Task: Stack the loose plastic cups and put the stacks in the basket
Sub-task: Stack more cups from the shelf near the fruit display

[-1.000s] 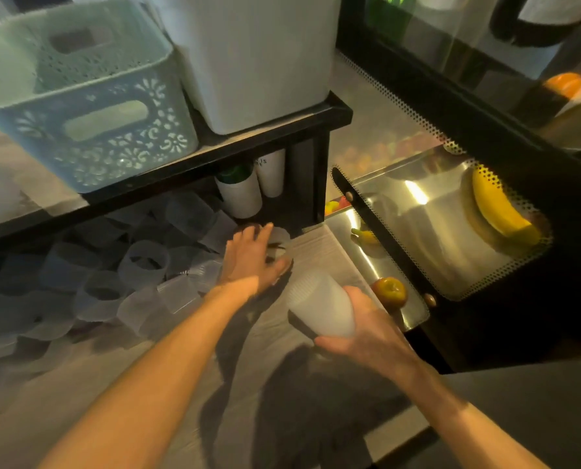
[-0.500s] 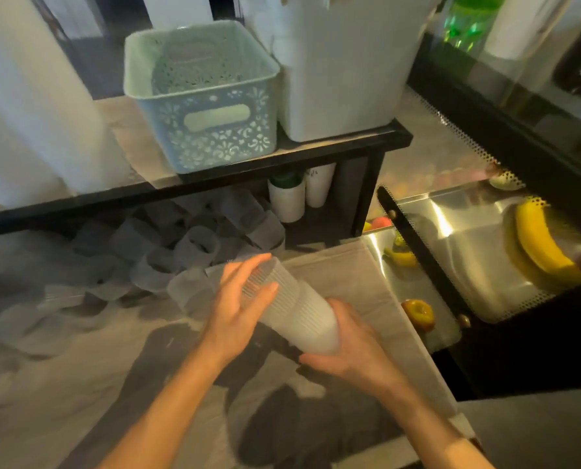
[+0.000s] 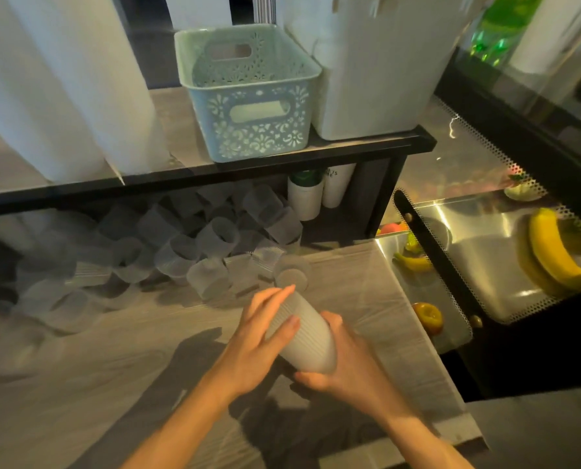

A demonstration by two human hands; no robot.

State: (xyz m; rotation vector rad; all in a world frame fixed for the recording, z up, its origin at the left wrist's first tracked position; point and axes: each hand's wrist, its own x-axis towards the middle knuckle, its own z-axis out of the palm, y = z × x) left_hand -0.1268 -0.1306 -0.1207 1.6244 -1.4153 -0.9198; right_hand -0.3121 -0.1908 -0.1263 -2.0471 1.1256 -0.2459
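Our left hand point(image 3: 252, 346) wraps the upper part of the stack of cups point(image 3: 302, 336) and our right hand point(image 3: 343, 370) cups its lower end, holding it over the counter well below the basket point(image 3: 248, 93). Squeezed off-line, we judge the nested cups could jam crooked or slide apart. The stack's long axis tilts, its far end pointing up-left toward the loose cups point(image 3: 181, 245) under the basket's shelf.

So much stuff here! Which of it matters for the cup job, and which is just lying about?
Part of the job:
- stack of cups, held by left hand and right hand
- loose cups under the shelf
- basket on the shelf

Just lying about:
- white bin
- banana
- paper cups
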